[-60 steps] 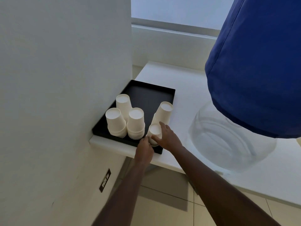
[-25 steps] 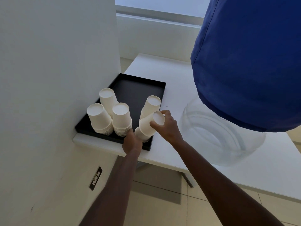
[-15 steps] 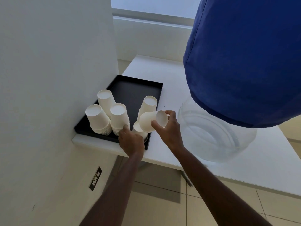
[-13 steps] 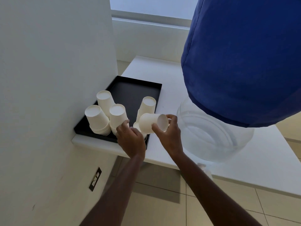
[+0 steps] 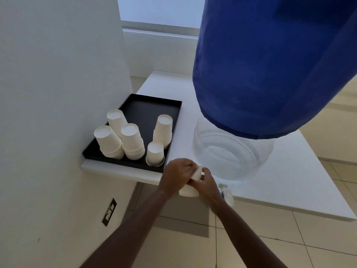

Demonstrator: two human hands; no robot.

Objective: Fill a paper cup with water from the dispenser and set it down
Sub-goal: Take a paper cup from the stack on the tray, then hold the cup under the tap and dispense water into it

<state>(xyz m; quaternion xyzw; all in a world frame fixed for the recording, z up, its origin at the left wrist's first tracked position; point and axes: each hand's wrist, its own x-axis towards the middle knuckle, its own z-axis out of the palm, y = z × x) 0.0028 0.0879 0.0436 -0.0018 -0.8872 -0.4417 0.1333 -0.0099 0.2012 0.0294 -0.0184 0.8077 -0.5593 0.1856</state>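
A white paper cup (image 5: 190,187) is held between both hands just past the table's front edge, mostly hidden by fingers. My left hand (image 5: 174,176) wraps it from the left and my right hand (image 5: 205,183) from the right. The dispenser's clear base (image 5: 231,151) stands on the white table (image 5: 289,180) under a large blue-covered bottle (image 5: 270,64). Its small tap (image 5: 225,192) juts over the table's front edge, right beside my right wrist.
A black tray (image 5: 154,105) at the table's left end carries several upside-down stacks of white cups (image 5: 133,141), the nearest short stack (image 5: 155,153) at its front right corner. A white wall (image 5: 58,93) with a socket (image 5: 109,211) closes the left side. Tiled floor lies below.
The cup has come off the tray stack and down to the table's front edge. My left hand left the stack and joined my right hand on the cup.
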